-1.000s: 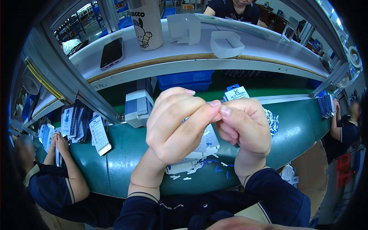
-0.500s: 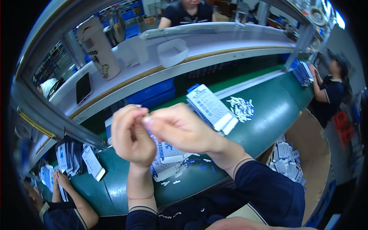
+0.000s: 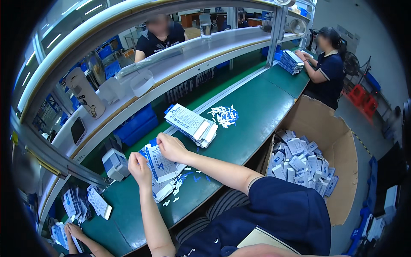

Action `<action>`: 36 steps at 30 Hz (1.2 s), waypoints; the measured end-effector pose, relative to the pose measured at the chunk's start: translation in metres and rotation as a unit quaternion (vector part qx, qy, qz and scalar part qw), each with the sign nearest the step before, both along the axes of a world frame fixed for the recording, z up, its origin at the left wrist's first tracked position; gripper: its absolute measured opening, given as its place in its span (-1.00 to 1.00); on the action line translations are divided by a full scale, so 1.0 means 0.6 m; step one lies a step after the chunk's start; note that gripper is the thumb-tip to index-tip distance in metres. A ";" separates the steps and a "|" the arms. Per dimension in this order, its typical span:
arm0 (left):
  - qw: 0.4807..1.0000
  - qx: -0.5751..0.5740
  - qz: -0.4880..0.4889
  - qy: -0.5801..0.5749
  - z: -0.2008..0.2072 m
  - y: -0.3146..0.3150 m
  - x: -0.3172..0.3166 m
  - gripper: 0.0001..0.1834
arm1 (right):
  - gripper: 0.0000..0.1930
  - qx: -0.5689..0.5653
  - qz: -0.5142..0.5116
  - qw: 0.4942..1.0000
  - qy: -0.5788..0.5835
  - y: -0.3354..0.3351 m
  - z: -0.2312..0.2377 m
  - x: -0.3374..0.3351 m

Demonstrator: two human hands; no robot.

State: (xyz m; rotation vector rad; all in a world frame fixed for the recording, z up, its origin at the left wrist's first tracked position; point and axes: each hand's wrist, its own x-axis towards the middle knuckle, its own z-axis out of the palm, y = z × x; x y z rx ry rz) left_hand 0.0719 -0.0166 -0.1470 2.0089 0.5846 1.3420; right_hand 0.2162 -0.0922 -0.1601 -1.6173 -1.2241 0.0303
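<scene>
My left hand (image 3: 140, 171), fingers curled closed, is at the left edge of a flat white-and-blue printed box (image 3: 163, 170). Close by, my right hand (image 3: 172, 148) is closed too, its bent fingers at the upper edge of that box. What either hand pinches is hidden behind the fingers. More flat boxes lie beneath, with small white and blue bits (image 3: 180, 182) scattered beside them on the green bench (image 3: 248, 132). Farther right rests a stack of similar flat boxes (image 3: 190, 122), beside a heap of small white and blue pieces (image 3: 223, 116).
A large open carton (image 3: 340, 130) at the right holds many small white-and-blue boxes (image 3: 295, 160). Along the raised shelf (image 3: 184, 58) are a phone (image 3: 78, 129), a tumbler (image 3: 85, 94) and a white tray (image 3: 142, 83). Co-workers are at the left, far side and far right.
My hands were together, raised in front of the view; now they are lower and apart, at the flat boxes. The view has shifted, showing more of the carton.
</scene>
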 end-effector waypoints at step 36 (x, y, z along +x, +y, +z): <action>0.950 0.179 -0.036 0.254 -0.047 -0.053 0.021 -0.91 | -0.39 -0.124 -0.017 0.985 0.118 0.012 -0.070 0.035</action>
